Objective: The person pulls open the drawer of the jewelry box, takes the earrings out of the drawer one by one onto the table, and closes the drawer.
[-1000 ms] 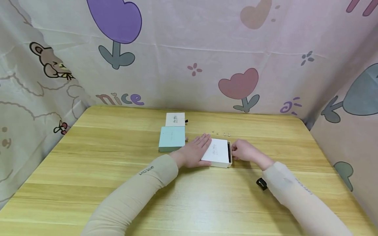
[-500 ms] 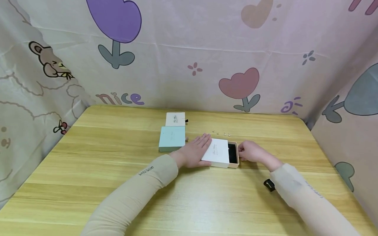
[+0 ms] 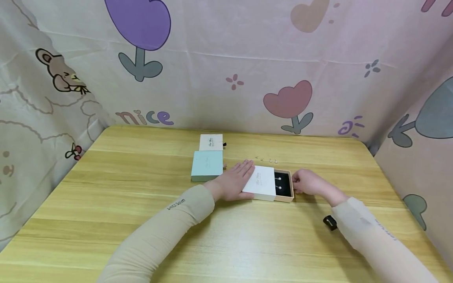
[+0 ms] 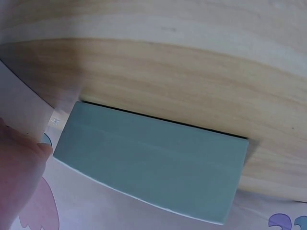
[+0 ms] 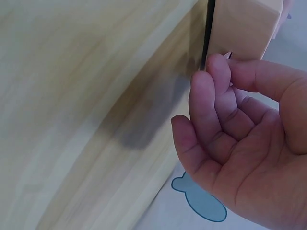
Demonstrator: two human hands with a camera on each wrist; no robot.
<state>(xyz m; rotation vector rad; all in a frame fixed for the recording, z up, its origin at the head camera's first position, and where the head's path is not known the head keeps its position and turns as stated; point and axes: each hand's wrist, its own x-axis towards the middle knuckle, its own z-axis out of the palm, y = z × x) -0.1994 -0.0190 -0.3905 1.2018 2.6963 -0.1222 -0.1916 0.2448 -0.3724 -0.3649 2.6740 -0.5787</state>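
My left hand [image 3: 231, 183] lies flat with straight fingers on the left part of a white jewelry box [image 3: 261, 180] with fine print on its lid. Out of the box's right side stands its pale peach drawer [image 3: 284, 199], partly pulled out. On the drawer's black lining [image 3: 284, 191] sit two pearl-like earrings [image 3: 279, 179]. Beside the drawer's end, my right hand [image 3: 311, 182] pinches a small pull tab [image 5: 228, 55] between thumb and index finger; in the right wrist view the other fingers curl loosely. Most of the tab is hidden by the fingertips.
Left of my left hand stands a mint-green box [image 3: 207, 165], also large in the left wrist view. Behind it lies a smaller white box [image 3: 211, 142] with a black tab. Several tiny jewelry pieces [image 3: 270, 160] lie behind the white box. A printed cloth [image 3: 226, 78] hangs behind the table.
My right hand has moved to the right, drawing the drawer out of the white box; the earrings have come into sight. My left hand has stayed on the box.
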